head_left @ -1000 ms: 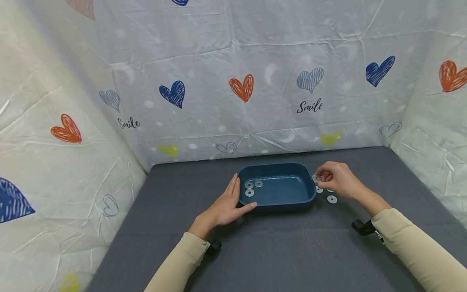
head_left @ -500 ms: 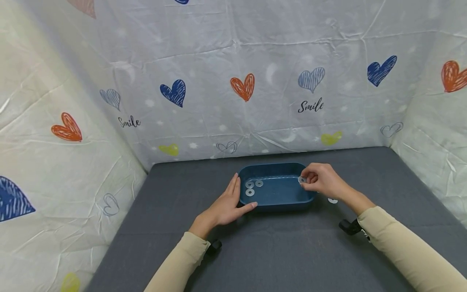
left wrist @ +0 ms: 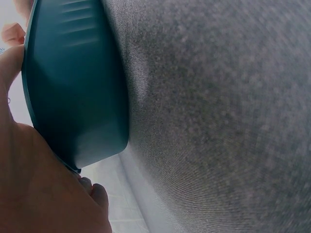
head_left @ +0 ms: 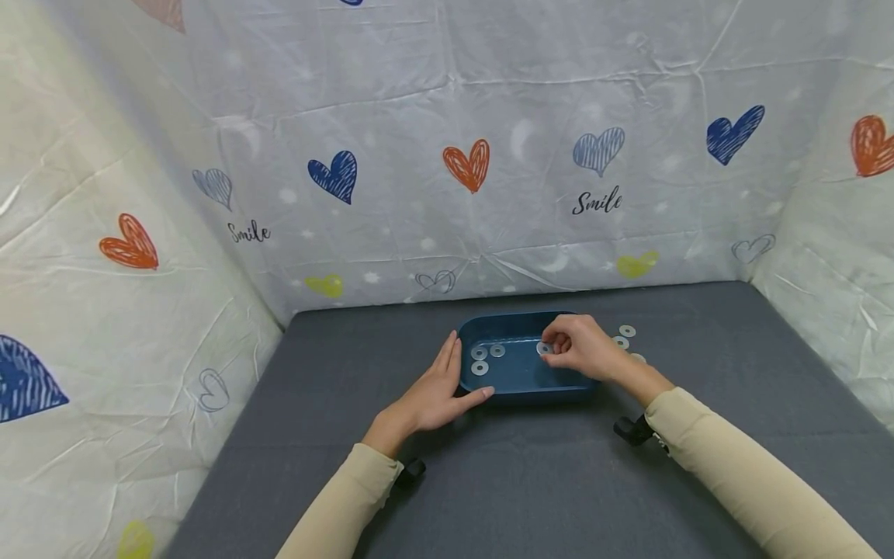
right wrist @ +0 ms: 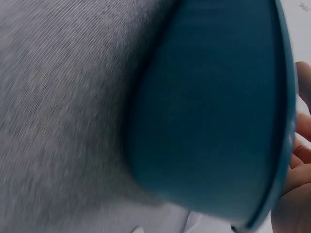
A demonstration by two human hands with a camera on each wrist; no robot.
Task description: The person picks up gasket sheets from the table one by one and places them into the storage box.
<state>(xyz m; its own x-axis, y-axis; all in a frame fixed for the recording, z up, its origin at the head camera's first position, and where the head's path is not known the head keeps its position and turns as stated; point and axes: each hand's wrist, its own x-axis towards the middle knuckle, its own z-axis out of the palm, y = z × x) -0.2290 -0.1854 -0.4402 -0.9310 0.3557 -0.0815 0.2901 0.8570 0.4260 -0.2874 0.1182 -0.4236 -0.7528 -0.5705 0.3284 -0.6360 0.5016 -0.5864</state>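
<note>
My right hand [head_left: 590, 349] is over the right half of a blue rectangular tray [head_left: 534, 398], pinching a flat washer [head_left: 544, 348] between thumb and fingers. Three more washers [head_left: 479, 368] lie on the tray floor near its left end. With straight fingers and the thumb spread, my left hand [head_left: 434, 397] rests against the tray's left end and front rim. In the left wrist view the tray wall [left wrist: 77, 92] stands beside that hand. The right wrist view has the outer tray wall [right wrist: 209, 107] in front, hiding the pinched washer from that side.
Several loose washers [head_left: 627, 331] lie on the dark grey tablecloth [head_left: 531, 481] to the right of the tray, partly hidden by the right hand. A white curtain [head_left: 391, 233] printed with hearts hangs behind the table and along both sides.
My right hand has carried the pinched washer leftward from beside the tray's right end to over its inside. Loose washers behind it have come into view. The left hand stays put.
</note>
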